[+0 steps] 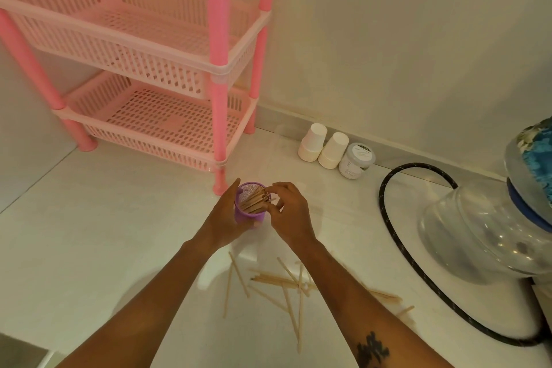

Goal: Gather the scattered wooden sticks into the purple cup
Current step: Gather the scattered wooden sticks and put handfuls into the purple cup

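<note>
A purple mesh cup stands on the white floor with a bundle of wooden sticks leaning inside it. My left hand is wrapped round the cup's left side. My right hand hovers at the cup's right rim, its curled fingertips touching the tops of the sticks in the cup. Several loose wooden sticks lie scattered on the floor nearer to me, between and under my forearms; some are partly hidden by my right arm.
A pink two-tier plastic rack stands behind the cup, one leg close to it. Two white paper cup stacks and a small white jar sit by the wall. A black hose and large clear bottle lie right.
</note>
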Motion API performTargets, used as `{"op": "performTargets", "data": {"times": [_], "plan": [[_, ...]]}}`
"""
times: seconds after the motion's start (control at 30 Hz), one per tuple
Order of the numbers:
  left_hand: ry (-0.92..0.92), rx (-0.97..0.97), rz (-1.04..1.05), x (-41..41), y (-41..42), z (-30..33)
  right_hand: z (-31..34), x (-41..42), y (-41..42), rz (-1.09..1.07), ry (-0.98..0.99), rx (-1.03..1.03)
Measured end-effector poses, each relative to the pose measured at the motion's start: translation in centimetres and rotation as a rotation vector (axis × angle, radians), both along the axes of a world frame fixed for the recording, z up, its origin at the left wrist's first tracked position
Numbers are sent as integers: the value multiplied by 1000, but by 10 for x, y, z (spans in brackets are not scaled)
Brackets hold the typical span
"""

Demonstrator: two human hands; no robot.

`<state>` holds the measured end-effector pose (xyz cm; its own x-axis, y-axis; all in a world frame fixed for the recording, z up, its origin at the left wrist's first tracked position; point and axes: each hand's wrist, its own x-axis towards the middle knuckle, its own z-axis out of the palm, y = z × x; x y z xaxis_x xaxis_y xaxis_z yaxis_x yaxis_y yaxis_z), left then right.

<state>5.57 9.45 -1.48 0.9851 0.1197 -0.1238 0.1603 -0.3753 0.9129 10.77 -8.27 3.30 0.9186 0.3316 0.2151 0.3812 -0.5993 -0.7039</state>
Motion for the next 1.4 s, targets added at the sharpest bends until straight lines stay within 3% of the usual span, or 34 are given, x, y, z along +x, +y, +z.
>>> {"op": "performTargets", "data": {"times": [0.3, 0.47, 0.57, 0.7, 0.8, 0.87, 1.03, 1.27, 1.4], "plan": [[40, 145, 95, -32, -1, -3, -12, -15, -57, -92, 47, 61], [177, 385, 177, -63, 1, -10, -31, -30, -133, -156, 146, -37], [156, 473, 76, -81, 4, -18, -32, -41, -191, -161, 268, -228], [175, 580, -172, -95, 13, -22, -21, -58, -260, 74, 472, -629], [109, 833, -449, -96, 14, -25, -17, -70, -283, 232, 504, -841], [88, 896, -582, -93, 13, -24, -19, -77, -287, 297, 501, -909], [64, 866, -755, -83, 5, -20, -26, -86, -284, 296, 475, -869], [-152, 811, -737, -80, -12, -23, -36, -88, -288, 178, 431, -742], [-120, 808, -771, -74, -26, -27, -40, -90, -294, 153, 377, -711]]}}
